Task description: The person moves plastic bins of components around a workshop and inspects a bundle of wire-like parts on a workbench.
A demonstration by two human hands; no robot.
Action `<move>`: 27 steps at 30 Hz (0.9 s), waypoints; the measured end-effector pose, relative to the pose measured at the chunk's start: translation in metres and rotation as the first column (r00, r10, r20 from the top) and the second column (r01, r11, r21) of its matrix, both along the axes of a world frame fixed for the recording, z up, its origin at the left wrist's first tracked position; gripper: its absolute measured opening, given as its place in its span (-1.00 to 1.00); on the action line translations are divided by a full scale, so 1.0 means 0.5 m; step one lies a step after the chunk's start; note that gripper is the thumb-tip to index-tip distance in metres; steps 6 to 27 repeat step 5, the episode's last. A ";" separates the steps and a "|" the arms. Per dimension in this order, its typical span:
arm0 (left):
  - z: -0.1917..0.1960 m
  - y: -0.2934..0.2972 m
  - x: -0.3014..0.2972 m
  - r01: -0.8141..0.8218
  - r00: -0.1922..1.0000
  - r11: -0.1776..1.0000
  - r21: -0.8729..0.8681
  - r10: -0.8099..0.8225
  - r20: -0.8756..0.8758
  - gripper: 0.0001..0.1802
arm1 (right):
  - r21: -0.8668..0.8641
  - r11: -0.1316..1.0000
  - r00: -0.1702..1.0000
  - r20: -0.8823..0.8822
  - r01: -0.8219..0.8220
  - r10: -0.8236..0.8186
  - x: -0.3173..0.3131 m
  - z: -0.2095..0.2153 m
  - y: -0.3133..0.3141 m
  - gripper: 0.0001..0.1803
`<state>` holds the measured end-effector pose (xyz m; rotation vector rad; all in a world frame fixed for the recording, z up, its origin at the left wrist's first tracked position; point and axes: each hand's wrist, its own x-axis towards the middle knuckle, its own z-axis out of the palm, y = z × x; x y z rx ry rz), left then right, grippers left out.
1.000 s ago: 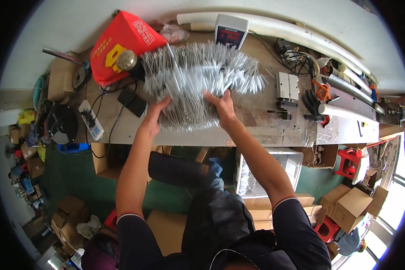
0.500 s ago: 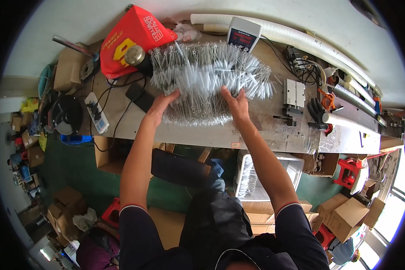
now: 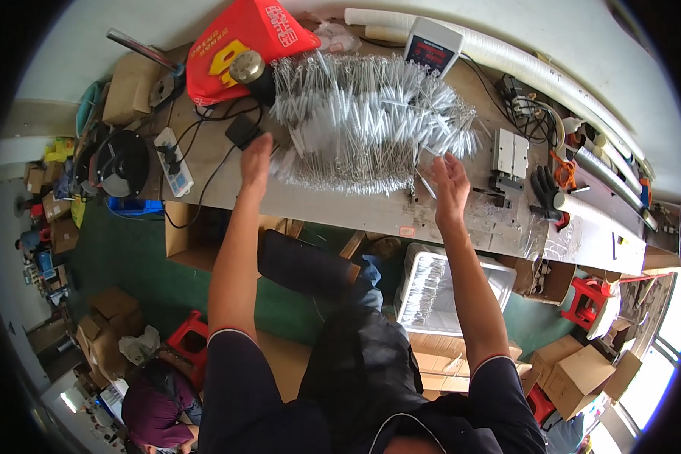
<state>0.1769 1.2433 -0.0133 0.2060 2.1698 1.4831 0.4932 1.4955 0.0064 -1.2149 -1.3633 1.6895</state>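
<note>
A long workbench [image 3: 340,208] holds a big heap of thin wire brushes [image 3: 367,121] in its middle. The left hand [image 3: 255,160] is spread flat at the heap's left edge, the right hand [image 3: 449,180] spread open at its right, holding nothing

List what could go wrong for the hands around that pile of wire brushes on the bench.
The pile of wire brushes spreads wide and loose; brushes at its near side could slide off the workbench edge. The left hand and right hand are bare, so wire ends may prick. The black cable beside the left hand could snag.
</note>
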 end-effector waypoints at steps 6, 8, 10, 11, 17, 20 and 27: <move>-0.061 -0.078 -0.072 0.087 0.978 0.982 -0.170 -0.117 -0.174 -0.62 | -0.036 0.998 0.999 0.011 0.042 -0.041 0.117 0.006 -0.063 -0.43; -0.061 -0.078 -0.072 0.087 0.978 0.982 -0.170 -0.117 -0.174 -0.62 | -0.036 0.998 0.999 0.011 0.042 -0.041 0.117 0.006 -0.063 -0.43; -0.061 -0.078 -0.072 0.087 0.978 0.982 -0.170 -0.117 -0.174 -0.62 | -0.036 0.998 0.999 0.011 0.042 -0.041 0.117 0.006 -0.063 -0.43; -0.061 -0.078 -0.072 0.087 0.978 0.982 -0.170 -0.117 -0.174 -0.62 | -0.036 0.998 0.999 0.011 0.042 -0.041 0.117 0.006 -0.063 -0.43; -0.061 -0.078 -0.072 0.087 0.978 0.982 -0.170 -0.117 -0.174 -0.62 | -0.036 0.998 0.999 0.011 0.042 -0.041 0.117 0.006 -0.063 -0.43; -0.061 -0.078 -0.072 0.087 0.978 0.982 -0.170 -0.117 -0.174 -0.62 | -0.036 0.998 0.999 0.011 0.042 -0.041 0.117 0.006 -0.063 -0.43; -0.061 -0.078 -0.072 0.087 0.978 0.982 -0.170 -0.117 -0.174 -0.62 | -0.036 0.998 0.999 0.011 0.042 -0.041 0.117 0.006 -0.063 -0.43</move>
